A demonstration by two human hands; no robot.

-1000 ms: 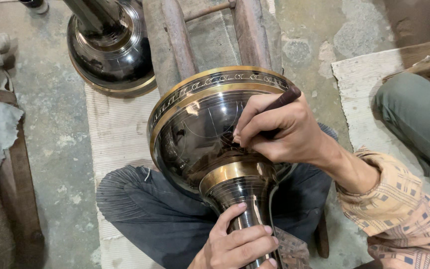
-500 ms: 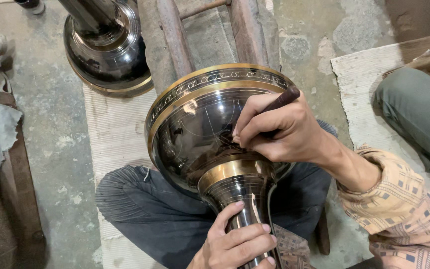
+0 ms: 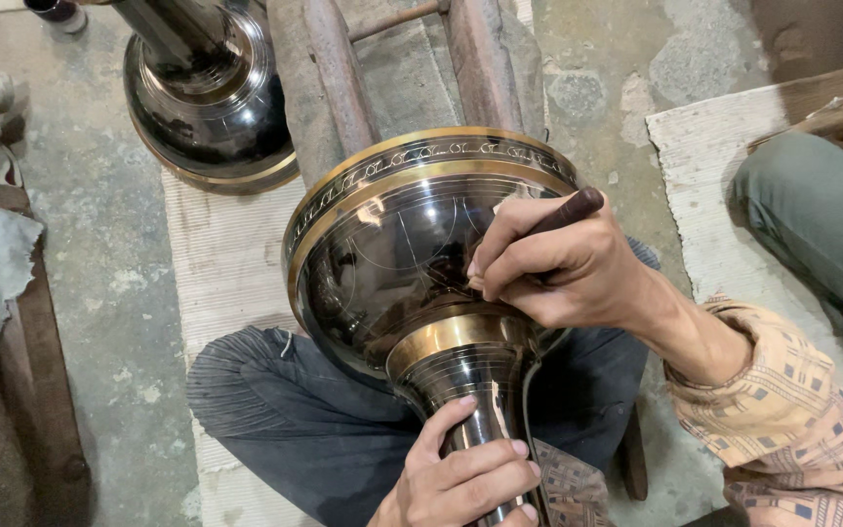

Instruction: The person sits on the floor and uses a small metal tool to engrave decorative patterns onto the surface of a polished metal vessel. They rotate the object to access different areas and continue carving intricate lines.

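Vase point(image 3: 412, 263) is lying tilted across the lap, its stem being gripped by the left hand point(image 3: 465, 478); the right hand point(image 3: 563, 268) is pinching a dark tool point(image 3: 563, 210), tip seemingly touching the bowl.

Right hand point(image 3: 563, 263) presses a dark-handled tool point(image 3: 563, 212) against the black brass-banded vase point(image 3: 412, 254), left hand point(image 3: 461, 468) gripping its neck at six o'clock.

Soft, even daylight, moderately bright. Pale glare streaks cross the dark vase point(image 3: 397, 244). Shadows are faint. Focus is sharp at centre, slightly softer toward the edges.
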